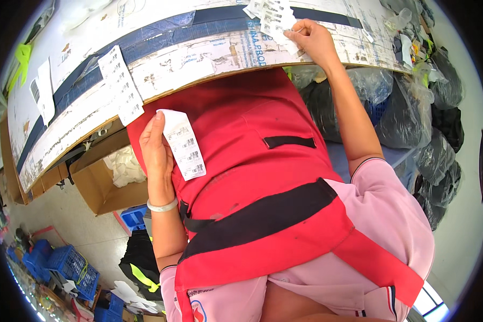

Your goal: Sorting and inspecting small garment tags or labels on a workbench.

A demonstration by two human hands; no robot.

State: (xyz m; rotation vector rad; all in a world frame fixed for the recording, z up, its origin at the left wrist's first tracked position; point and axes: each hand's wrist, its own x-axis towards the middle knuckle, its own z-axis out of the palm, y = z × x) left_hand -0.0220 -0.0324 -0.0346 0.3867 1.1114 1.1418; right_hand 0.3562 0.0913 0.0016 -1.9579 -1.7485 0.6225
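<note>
My left hand (pixel 154 142) is closed on a white strip of barcode labels (pixel 185 147), held over my red apron just off the table's near edge. At the far side, my right hand (pixel 312 42) pinches the corner of a bunch of similar label strips (pixel 276 21) lying on the table. Another label strip (pixel 119 83) lies on the table beyond my left hand, its lower end at the table's edge. Farther left rests a white folded label piece (pixel 44 91) with a dark printed patch.
The worn tabletop (pixel 198 59) is covered with taped white cardboard. Below it at left stands an open cardboard box (pixel 99 185) with pale material inside. Blue crates (pixel 75 268) are on the floor. Dark plastic-wrapped bags (pixel 402 115) are piled at right.
</note>
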